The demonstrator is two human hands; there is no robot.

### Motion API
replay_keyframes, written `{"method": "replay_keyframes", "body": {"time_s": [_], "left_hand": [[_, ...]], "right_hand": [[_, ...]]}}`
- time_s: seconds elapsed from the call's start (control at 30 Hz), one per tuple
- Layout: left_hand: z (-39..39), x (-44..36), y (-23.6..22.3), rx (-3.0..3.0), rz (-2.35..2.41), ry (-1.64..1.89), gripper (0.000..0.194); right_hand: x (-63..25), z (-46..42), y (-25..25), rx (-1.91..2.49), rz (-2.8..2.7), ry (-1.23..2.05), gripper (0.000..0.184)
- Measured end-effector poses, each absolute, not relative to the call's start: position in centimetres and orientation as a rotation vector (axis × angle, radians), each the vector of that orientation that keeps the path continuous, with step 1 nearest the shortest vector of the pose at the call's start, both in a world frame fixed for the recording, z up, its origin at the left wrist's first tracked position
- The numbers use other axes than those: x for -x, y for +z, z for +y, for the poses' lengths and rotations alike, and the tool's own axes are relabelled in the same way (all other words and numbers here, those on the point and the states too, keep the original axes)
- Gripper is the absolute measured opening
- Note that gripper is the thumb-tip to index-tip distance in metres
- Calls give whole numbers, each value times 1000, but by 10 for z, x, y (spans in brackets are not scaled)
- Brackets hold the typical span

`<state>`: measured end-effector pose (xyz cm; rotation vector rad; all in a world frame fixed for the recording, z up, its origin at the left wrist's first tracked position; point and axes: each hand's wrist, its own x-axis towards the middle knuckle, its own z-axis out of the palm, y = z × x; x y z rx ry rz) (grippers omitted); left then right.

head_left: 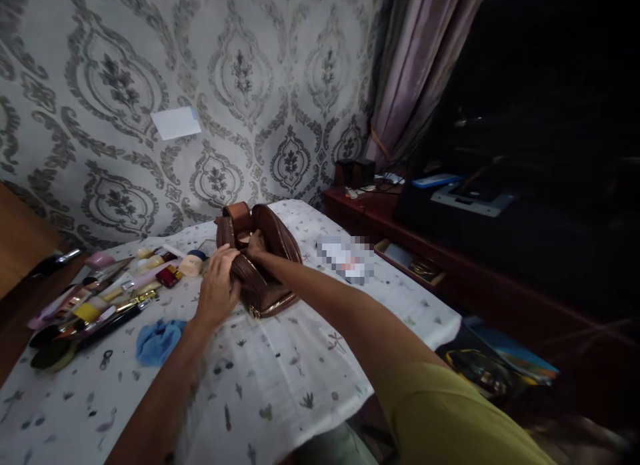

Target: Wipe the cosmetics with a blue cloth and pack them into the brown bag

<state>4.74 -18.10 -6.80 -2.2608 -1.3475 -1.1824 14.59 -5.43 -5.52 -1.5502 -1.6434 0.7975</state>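
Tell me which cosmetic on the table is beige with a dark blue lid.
The squat container toward the right of the group, just left of the left hand; nothing else there visibly pairs those two colours.

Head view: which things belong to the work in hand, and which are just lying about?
In use:
brown leather-look zip bag, open; left hand on its rim, right hand inside, grip unclear
perhaps the multicoloured cosmetics beside it

Apparently lying about:
bunched blue fabric piece
pale, pixelated item on the white patterned tablecloth
white rectangular sheet against the grey patterned wall
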Motion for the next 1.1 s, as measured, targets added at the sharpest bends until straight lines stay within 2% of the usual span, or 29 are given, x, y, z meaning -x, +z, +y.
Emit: {"method": "replay_keyframes", "body": {"time_s": [0.13, 0.3, 0.37, 0.57, 0.83, 1.0, 1.1], "left_hand": [[-182, -48, -67, 2255, -1352, -1166, 51], [-189, -53, -65, 2193, -1458, -1144, 45], [-192, -55, -64, 2164, -1513, -1122, 42], [-197, -64, -60, 2098, -1586, -1011, 37], [-200, -70, -61, 2066, -1633, -994, 40], [-200, -69, -62, 2147, -1526, -1070, 55], [-202, -63, -67, 2176, -1466, -1087, 65]], "right_hand": [[-159, -64, -28, 1614, -1928, 790, 34], [-195, -105, 7, 1435, -2352, 748, 15], [-212, -129, 10, 1398, -2450, 648, 18], [-250, -188, -7, 1462, -2555, 375, 31], [-251, -193, -15, 1479, -2563, 256, 29], [-253, -191, -30, 1360, -2440, 260, 34], [-255, -193, -41, 1067, -2155, 195, 36]]}}
